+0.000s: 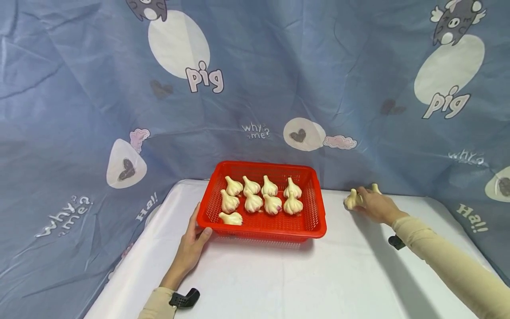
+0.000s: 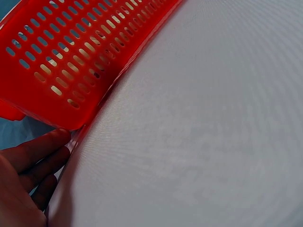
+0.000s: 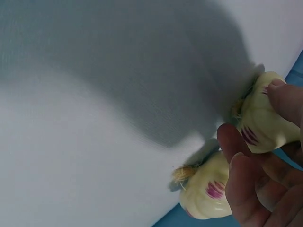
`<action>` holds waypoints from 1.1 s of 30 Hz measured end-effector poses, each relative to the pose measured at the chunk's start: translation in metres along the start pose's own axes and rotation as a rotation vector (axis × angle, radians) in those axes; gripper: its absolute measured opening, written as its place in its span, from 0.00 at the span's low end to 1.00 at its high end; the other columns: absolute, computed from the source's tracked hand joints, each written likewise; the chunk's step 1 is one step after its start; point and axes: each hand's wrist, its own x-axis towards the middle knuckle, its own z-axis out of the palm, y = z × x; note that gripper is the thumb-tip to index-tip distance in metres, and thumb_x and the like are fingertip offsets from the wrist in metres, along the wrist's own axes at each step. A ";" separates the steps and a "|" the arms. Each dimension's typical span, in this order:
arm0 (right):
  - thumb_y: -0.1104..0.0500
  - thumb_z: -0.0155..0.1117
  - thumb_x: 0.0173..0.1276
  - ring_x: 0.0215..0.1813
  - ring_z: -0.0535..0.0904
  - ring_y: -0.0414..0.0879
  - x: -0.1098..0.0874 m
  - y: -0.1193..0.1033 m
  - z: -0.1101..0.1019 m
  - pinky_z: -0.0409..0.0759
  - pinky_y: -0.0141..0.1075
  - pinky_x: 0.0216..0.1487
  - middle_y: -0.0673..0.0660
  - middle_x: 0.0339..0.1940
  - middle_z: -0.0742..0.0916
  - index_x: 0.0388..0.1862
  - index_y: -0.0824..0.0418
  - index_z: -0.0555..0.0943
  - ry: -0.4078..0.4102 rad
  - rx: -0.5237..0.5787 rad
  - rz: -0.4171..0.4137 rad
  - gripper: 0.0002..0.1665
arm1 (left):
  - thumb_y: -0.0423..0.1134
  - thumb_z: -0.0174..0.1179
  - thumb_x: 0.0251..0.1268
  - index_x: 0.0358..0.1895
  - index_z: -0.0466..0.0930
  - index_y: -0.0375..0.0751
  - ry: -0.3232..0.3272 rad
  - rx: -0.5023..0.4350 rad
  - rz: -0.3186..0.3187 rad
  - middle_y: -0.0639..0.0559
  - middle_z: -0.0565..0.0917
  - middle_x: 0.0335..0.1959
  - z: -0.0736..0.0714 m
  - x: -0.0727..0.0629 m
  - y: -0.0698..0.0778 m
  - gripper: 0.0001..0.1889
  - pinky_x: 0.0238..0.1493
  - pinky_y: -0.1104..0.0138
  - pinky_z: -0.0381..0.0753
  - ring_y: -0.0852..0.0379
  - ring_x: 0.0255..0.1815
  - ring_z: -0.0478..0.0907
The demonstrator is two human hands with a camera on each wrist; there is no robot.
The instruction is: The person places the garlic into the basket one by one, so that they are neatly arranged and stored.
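A red plastic basket (image 1: 263, 227) with slotted walls stands on the table, several garlic bulbs (image 1: 253, 203) lying inside it. At its front left corner is my left hand (image 1: 192, 246), thumb at the rim and extended fingers along the outside. The left wrist view has those fingers (image 2: 35, 156) against the basket's lower corner. Off to the right, my right hand (image 1: 376, 204) pinches a garlic bulb (image 3: 258, 111) between thumb and fingers at the table's far edge. Another garlic bulb (image 3: 201, 196) sits beside these fingers, mostly behind the hand in the head view.
A white cloth covers the table (image 1: 255, 279). Behind its far edge hangs a blue curtain (image 1: 255, 97) printed with pigs and words, also close on both sides. Each wrist carries a black strapped device (image 1: 185, 299).
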 end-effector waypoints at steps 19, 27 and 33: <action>0.48 0.69 0.75 0.38 0.83 0.60 0.006 -0.005 -0.013 0.81 0.59 0.35 0.65 0.36 0.86 0.65 0.73 0.70 -0.079 0.122 0.158 0.35 | 0.40 0.59 0.79 0.88 0.45 0.65 0.011 0.017 0.001 0.39 0.74 0.77 0.002 -0.001 0.001 0.43 0.72 0.35 0.70 0.37 0.66 0.83; 0.51 0.66 0.79 0.28 0.85 0.48 0.013 -0.006 -0.040 0.81 0.47 0.34 0.65 0.34 0.85 0.71 0.77 0.63 -0.112 0.265 0.146 0.38 | 0.42 0.60 0.78 0.88 0.45 0.69 -0.005 -0.007 -0.003 0.38 0.70 0.80 0.001 0.000 0.002 0.44 0.73 0.33 0.68 0.35 0.69 0.81; 0.51 0.64 0.81 0.24 0.79 0.42 0.015 -0.013 -0.058 0.77 0.42 0.35 0.55 0.28 0.84 0.71 0.77 0.63 -0.119 0.251 0.111 0.38 | 0.41 0.60 0.78 0.88 0.44 0.68 -0.003 0.001 0.000 0.39 0.71 0.80 0.000 -0.001 0.002 0.44 0.73 0.33 0.69 0.36 0.68 0.81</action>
